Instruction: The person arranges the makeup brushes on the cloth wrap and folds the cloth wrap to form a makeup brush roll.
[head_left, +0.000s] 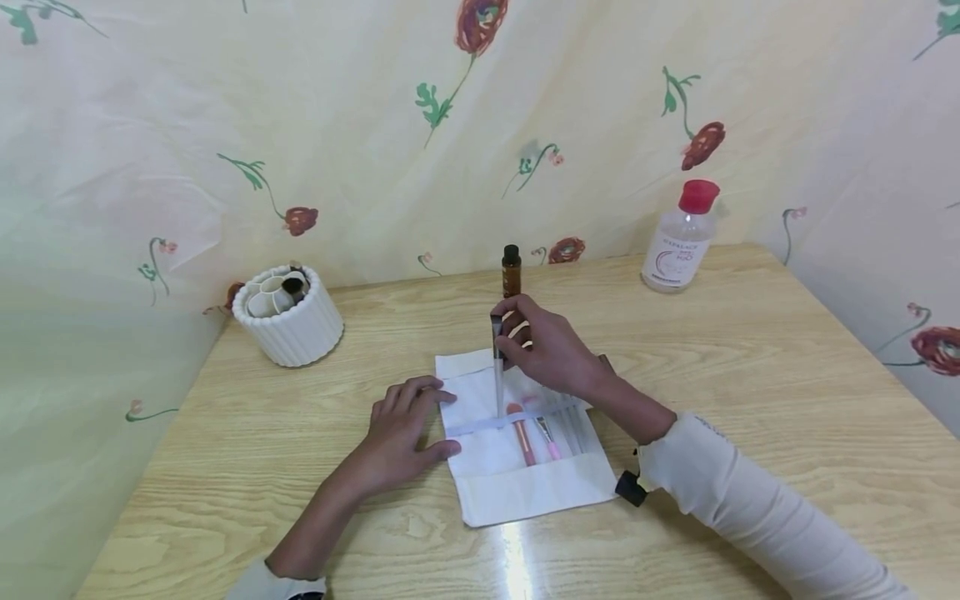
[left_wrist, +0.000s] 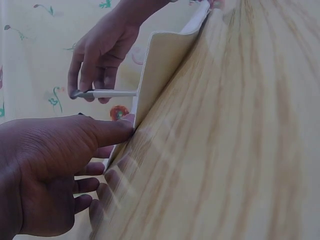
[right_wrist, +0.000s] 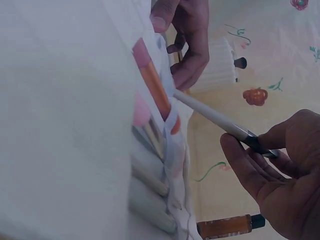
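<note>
A white cloth brush roll [head_left: 536, 492] lies spread on the table with a strap across its middle. Between the fingertips and thumb of my right hand [head_left: 547, 354] is a makeup brush [right_wrist: 215, 116], pinched near its dark head. Its pale handle points down and its lower end meets the roll by the strap. My left hand [head_left: 401, 437] rests at the roll's left edge, fingers spread, thumb and fingertips touching the cloth. Under the strap sit an orange-handled brush [head_left: 522, 437], a pink-ended brush [head_left: 550, 438] and several pale-handled ones, partly hidden in the pocket.
At the back left stands a white ribbed holder [head_left: 300, 329] with a few brushes in it. A small brown bottle [head_left: 512, 273] with a black cap is behind my right hand. A clear bottle [head_left: 675, 250] with a red cap stands back right, near the flowered wall covering.
</note>
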